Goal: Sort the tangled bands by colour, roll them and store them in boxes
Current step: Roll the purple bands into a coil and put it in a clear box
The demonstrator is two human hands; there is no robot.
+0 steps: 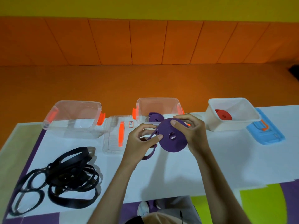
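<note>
A purple band roll [172, 137], wound into a flat disc, is held above the white table [178, 168]. My right hand [191, 131] grips the disc at its top and right edge. My left hand [142, 139] pinches the loose purple tail that hangs off the disc's left side. Behind the disc stands a clear box [159, 105] with orange clips; another purple roll [153, 117] lies inside it. A white box [233, 113] at the right holds a red roll [223, 116]. A tangle of black bands [64, 177] lies at the front left.
An empty clear box [72, 118] with orange clips stands at the back left. A clear lid [114, 135] lies between the two clear boxes. A blue lid [265, 130] rests to the right of the white box. An orange padded wall rises behind the table.
</note>
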